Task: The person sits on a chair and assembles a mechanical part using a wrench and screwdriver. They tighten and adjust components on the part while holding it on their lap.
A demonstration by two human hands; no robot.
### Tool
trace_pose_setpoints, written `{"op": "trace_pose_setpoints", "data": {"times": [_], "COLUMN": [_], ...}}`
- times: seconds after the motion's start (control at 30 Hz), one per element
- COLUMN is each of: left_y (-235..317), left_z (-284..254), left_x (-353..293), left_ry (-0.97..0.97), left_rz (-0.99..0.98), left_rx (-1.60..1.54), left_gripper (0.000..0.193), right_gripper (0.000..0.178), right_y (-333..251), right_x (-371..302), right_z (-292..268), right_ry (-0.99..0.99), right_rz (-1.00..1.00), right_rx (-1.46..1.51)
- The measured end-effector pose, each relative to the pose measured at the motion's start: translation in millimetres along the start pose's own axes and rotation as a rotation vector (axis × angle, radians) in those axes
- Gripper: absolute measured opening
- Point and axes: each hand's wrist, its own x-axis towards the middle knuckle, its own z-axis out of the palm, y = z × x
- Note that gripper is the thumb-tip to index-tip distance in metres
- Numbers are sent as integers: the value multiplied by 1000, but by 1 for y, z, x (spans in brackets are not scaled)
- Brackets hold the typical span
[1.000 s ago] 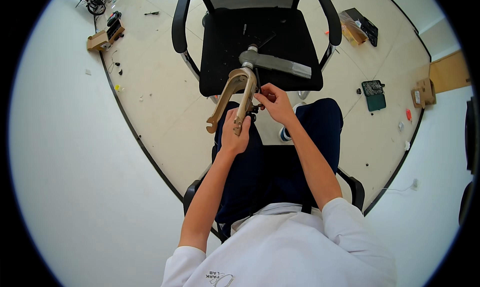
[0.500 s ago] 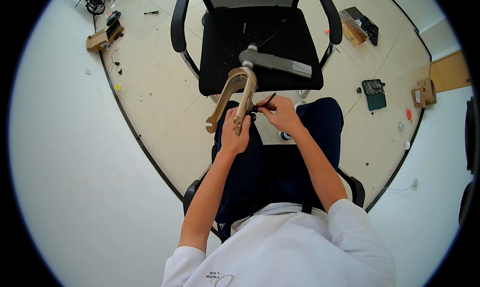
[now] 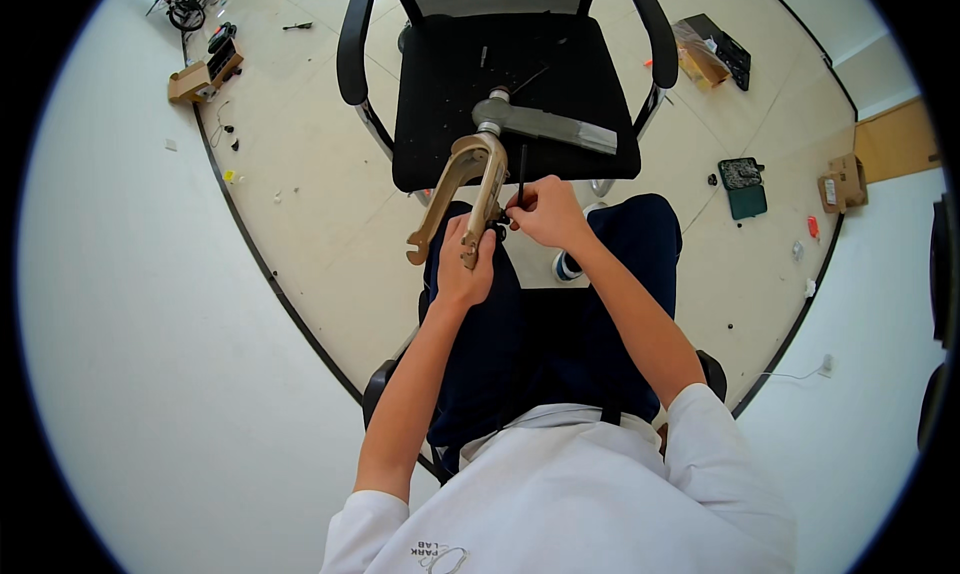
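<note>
A tan bicycle fork [image 3: 438,214] points its two legs toward me, its crown end by the front edge of a black chair seat [image 3: 430,79]. Joined to it, a grey tube piece [image 3: 555,127] lies on that seat. My left hand [image 3: 465,274] is closed round the lower end of the right fork leg. At the inner side of my right hand [image 3: 550,214], a thin black rod-like tool [image 3: 522,164] stands nearly upright, pinched in the fingers. A small black part [image 3: 501,222] sits against the fork leg between both hands; its details are partly hidden by fingers.
On the chair seat lie a thin dark rod [image 3: 530,80] and a small metal piece [image 3: 484,56]. Rightward on the floor are an open green case [image 3: 747,202], a black case [image 3: 730,54] and a cardboard box [image 3: 848,182]. Another open box [image 3: 190,84] stands at far left.
My right hand has swung the black tool from slanting rightward to nearly upright, and the hand has shifted slightly. My left hand keeps its hold on the fork. The whole view has moved a little.
</note>
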Motion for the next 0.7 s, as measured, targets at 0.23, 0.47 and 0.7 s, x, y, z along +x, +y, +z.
{"op": "trace_pose_setpoints", "data": {"times": [0.23, 0.47, 0.7], "left_y": [6, 8, 6], "left_z": [1, 0, 0], "left_x": [0, 2, 0], "left_ry": [14, 17, 16], "left_rz": [-19, 41, -2], "left_rx": [12, 45, 21], "left_gripper": [28, 28, 28], "right_gripper": [10, 9, 8], "right_y": [-26, -8, -8], "right_x": [22, 18, 13], "right_z": [-15, -13, -9], "right_ry": [-174, -145, -86], "right_rz": [-29, 105, -494], "right_rx": [-374, 37, -355]}}
